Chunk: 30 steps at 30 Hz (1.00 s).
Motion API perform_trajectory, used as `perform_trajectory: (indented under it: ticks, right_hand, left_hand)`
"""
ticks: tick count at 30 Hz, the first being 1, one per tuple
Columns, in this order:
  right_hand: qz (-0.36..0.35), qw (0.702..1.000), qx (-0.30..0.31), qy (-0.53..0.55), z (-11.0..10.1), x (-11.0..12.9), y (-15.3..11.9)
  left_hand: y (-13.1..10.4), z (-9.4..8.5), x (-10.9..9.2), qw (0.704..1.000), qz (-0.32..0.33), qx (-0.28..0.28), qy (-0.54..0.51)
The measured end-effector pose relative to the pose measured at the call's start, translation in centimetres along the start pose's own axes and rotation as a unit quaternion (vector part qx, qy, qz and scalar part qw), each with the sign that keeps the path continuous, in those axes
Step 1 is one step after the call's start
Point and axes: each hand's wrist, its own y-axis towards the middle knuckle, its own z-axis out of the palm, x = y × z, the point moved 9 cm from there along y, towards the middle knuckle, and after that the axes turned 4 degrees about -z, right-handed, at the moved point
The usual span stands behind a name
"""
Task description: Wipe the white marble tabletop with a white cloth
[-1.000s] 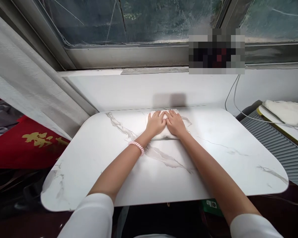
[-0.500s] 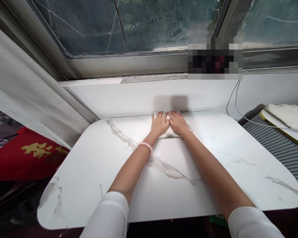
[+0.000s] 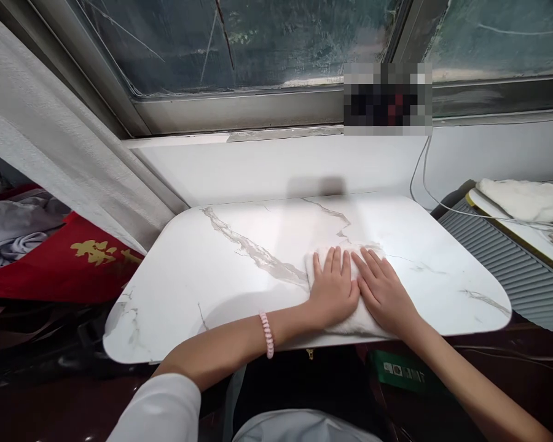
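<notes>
A white folded cloth (image 3: 357, 318) lies on the white marble-patterned table (image 3: 166, 270), at its near edge right of centre. My left hand (image 3: 335, 288) presses flat on the cloth's left part, fingers extended and pointing away from me; a pink coiled band circles that wrist. On the cloth's right part rests my right hand (image 3: 386, 294), its fingers spread and flat. The two hands almost meet at the thumbs, and both cover much of the cloth.
A window with a metal frame (image 3: 239, 110) stands behind the table. At left hang a pale curtain (image 3: 74, 129) and a red cloth with gold characters (image 3: 50, 264). White cables (image 3: 424, 166) run down at right, near a ribbed grey radiator (image 3: 498, 264). A green box (image 3: 396, 370) sits below the table.
Both hands and the cloth under them have come from the table's far edge to its near edge, a little rightward. The view has shifted too, showing more beneath the table.
</notes>
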Motion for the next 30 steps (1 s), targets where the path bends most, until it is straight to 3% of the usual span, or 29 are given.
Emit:
perform_trajectory:
  ticks: [5, 9, 14, 21, 30]
  right_hand:
    - [0.031, 0.999, 0.000, 0.006, -1.5, -1.0, -4.5]
    - [0.074, 0.997, 0.027, -0.001, -1.2, -3.2, -3.9]
    - [0.125, 0.990, 0.057, -0.001, 0.0, -7.4, 1.3]
    - [0.132, 0.991, -0.010, 0.019, 0.8, -12.5, 10.1]
    - [0.089, 0.994, -0.042, 0.051, 1.5, -16.5, 16.5]
  left_hand:
    - [-2.5, 0.5, -3.9, 0.999, 0.047, 0.004, -0.005]
    - [-0.8, 1.0, -5.0, 0.999, 0.051, 0.003, -0.012]
    - [5.6, 1.3, -3.7, 0.999, 0.019, 0.005, -0.031]
    - [15.9, 1.1, -0.6, 0.999, -0.010, -0.008, -0.032]
    - [22.8, 1.3, 1.1, 0.998, -0.040, -0.038, -0.031]
